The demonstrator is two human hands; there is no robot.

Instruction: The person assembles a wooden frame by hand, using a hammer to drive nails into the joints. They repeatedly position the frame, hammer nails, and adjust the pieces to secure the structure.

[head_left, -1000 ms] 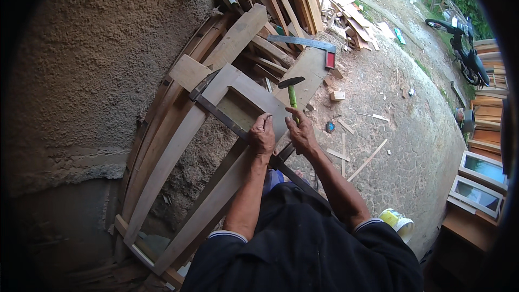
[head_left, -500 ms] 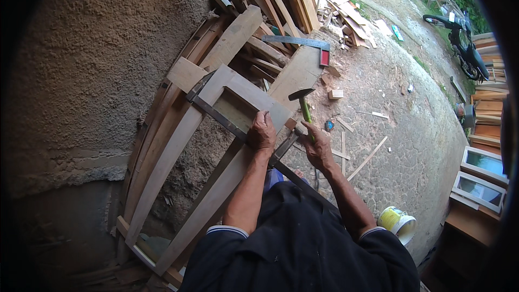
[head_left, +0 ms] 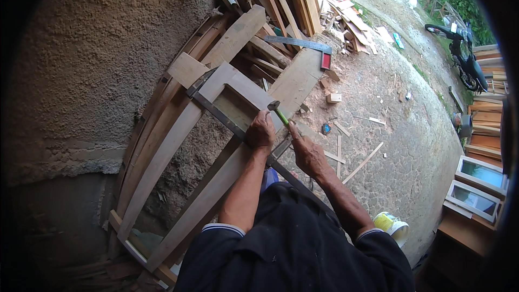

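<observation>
My right hand is wrapped round the green handle of a hammer. The hammer's dark head is close above the fingertips of my left hand. That left hand is closed over the near rail of a pale wooden frame, at its joint; whatever its fingers pinch is hidden. A dark metal bar clamp runs across the frame and passes under my left hand, its near end going toward my body. Two long side pieces of the frame stretch down to the lower left.
A try square lies on a wide board beyond the frame. Boards lean at the back near a rough wall. Offcuts, a small blue round object and a bucket are on the ground. A motorbike stands far right.
My right hand has brought the hammer left and down, so its head has come from the right to beside my left fingers. My left hand stays on the frame.
</observation>
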